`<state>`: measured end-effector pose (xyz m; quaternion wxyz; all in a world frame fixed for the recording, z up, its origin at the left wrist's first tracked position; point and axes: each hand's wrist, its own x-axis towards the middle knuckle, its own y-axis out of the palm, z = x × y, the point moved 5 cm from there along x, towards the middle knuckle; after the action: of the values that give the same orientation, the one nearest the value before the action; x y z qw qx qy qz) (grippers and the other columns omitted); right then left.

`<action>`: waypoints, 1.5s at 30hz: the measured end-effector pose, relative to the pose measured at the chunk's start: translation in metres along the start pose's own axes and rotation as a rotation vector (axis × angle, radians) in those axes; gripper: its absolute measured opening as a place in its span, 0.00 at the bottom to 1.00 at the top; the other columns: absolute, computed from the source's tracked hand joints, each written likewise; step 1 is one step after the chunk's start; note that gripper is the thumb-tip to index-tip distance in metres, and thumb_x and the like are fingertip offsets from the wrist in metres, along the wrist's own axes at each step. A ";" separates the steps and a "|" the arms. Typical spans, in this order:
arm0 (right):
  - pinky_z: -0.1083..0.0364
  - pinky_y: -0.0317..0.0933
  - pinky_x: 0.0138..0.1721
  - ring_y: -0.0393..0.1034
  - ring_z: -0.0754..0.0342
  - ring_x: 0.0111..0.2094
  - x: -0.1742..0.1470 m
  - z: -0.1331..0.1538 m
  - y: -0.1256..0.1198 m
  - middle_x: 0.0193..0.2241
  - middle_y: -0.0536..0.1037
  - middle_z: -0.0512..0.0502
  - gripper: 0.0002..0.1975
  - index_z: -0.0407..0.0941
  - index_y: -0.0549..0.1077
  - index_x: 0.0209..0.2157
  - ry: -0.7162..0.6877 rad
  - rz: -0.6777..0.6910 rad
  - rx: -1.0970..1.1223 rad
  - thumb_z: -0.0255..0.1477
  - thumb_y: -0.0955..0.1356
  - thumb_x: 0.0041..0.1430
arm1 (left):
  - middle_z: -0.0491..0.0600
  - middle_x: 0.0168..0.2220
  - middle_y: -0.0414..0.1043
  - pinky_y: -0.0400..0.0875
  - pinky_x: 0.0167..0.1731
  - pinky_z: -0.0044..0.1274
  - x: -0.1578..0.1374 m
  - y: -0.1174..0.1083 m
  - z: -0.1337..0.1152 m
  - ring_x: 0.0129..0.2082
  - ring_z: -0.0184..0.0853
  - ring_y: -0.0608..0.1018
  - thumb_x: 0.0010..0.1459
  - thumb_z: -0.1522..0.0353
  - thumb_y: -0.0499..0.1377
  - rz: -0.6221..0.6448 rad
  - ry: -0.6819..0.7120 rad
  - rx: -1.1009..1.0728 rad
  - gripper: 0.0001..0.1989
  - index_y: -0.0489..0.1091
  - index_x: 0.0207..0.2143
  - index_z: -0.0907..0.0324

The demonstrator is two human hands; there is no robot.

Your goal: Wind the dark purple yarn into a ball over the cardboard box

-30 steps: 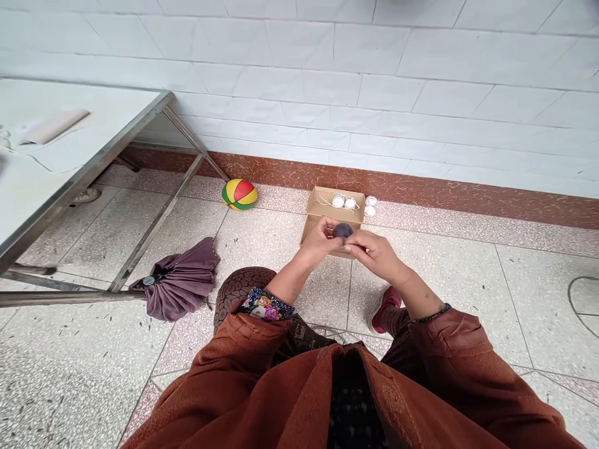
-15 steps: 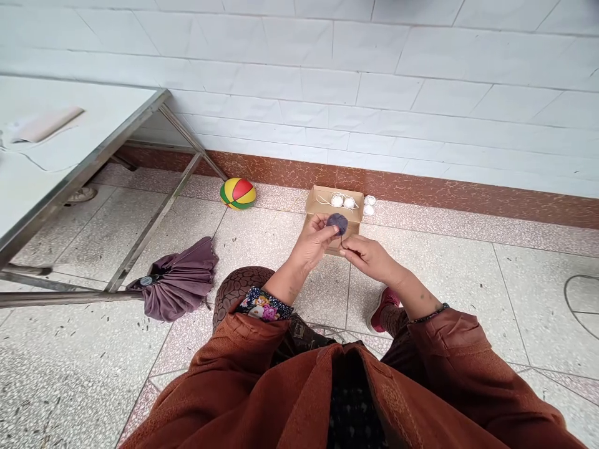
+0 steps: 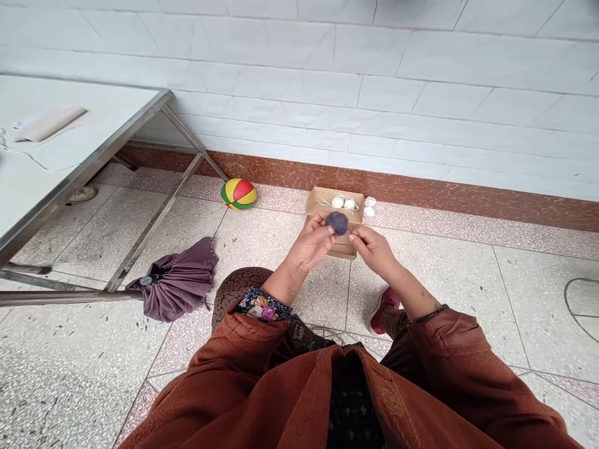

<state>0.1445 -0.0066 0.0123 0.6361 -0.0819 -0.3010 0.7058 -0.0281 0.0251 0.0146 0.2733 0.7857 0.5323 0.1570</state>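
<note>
My left hand (image 3: 309, 242) is closed around a small dark grey-purple ball of yarn (image 3: 337, 222), holding it between thumb and fingers. Just to its right, my right hand (image 3: 372, 248) pinches a thin strand of the same yarn beside the ball. Beyond and below both hands, an open cardboard box (image 3: 344, 251) lies on the floor, partly hidden by them. In its raised far part are white yarn balls (image 3: 337, 201) with loose white strands. More white balls (image 3: 369, 207) sit against the box's right side.
A striped red, yellow and green ball (image 3: 238, 194) rests by the wall. A folded purple umbrella (image 3: 180, 280) lies beside the metal-framed table (image 3: 121, 118) on the left, which carries a pinkish item (image 3: 51, 123). A wire loop (image 3: 573, 299) is at far right.
My right hand has shifted slightly right and up, from below the yarn ball to its right side. The ball has turned a little in my left hand.
</note>
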 end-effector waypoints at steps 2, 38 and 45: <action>0.51 0.67 0.40 0.73 0.49 0.35 -0.004 0.004 0.008 0.32 0.78 0.46 0.14 0.49 0.72 0.36 -0.051 0.077 -0.055 0.40 0.64 0.76 | 0.51 0.49 0.79 0.77 0.50 0.34 0.013 -0.009 -0.012 0.49 0.40 0.81 0.48 0.62 0.76 -0.083 0.061 0.007 0.22 0.71 0.42 0.54; 0.53 0.62 0.34 0.67 0.52 0.29 0.008 -0.004 -0.007 0.26 0.73 0.50 0.15 0.48 0.70 0.29 0.041 -0.019 0.040 0.39 0.67 0.70 | 0.52 0.49 0.78 0.71 0.56 0.31 0.025 0.006 0.010 0.51 0.37 0.78 0.49 0.65 0.74 0.070 -0.029 0.260 0.25 0.76 0.50 0.57; 0.52 0.65 0.38 0.71 0.52 0.32 0.003 0.018 -0.023 0.30 0.78 0.48 0.15 0.49 0.78 0.34 -0.117 0.035 0.117 0.42 0.69 0.73 | 0.50 0.43 0.78 0.73 0.48 0.32 0.026 0.003 0.026 0.41 0.35 0.78 0.44 0.67 0.75 0.088 -0.082 0.706 0.25 0.76 0.46 0.58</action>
<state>0.1542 -0.0095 0.0397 0.6085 -0.0083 -0.2944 0.7369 -0.0020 0.0412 -0.0058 -0.0007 0.8594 0.5081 -0.0567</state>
